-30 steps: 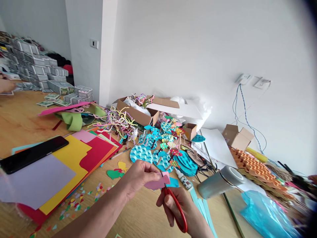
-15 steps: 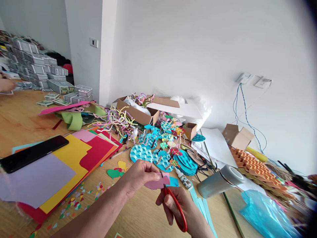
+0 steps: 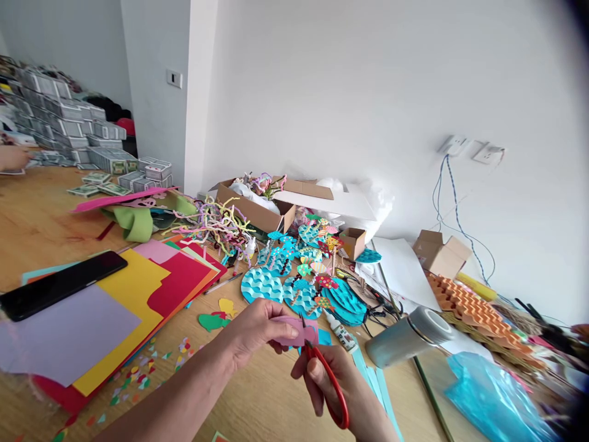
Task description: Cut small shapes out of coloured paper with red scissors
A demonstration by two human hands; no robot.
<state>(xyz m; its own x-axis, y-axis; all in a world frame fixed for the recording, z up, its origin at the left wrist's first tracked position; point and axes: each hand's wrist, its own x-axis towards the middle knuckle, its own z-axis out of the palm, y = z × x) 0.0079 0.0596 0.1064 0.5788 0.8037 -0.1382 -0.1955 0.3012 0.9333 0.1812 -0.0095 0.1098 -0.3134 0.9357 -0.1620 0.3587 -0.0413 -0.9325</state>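
Note:
Between its thumb and fingers my left hand (image 3: pixel 260 331) pinches a piece of pink paper (image 3: pixel 309 333). Red-handled scissors (image 3: pixel 335 383) are in my right hand (image 3: pixel 343 374), with fingers through the loops. Their dark blades point away from me and meet the paper at its middle; the blades look a little apart. Just beyond my hands lie round blue wavy-patterned paper discs (image 3: pixel 262 285), with small paper fish (image 3: pixel 326 282) standing on several of them. Green and yellow paper cut-outs (image 3: pixel 214 321) rest left of my left hand.
Coloured paper sheets (image 3: pixel 133 288) with a black phone (image 3: pixel 64 285) lie left, near scattered paper scraps (image 3: pixel 142 374). A grey flask (image 3: pixel 407 337), a glue bottle (image 3: pixel 341 331) and a blue plastic bag (image 3: pixel 497 393) are right. At far left shows another person's hand (image 3: pixel 13 158).
My left hand has turned the pink paper, which now sits slightly higher and shows a different outline at the blades. My right hand and the scissors have barely moved.

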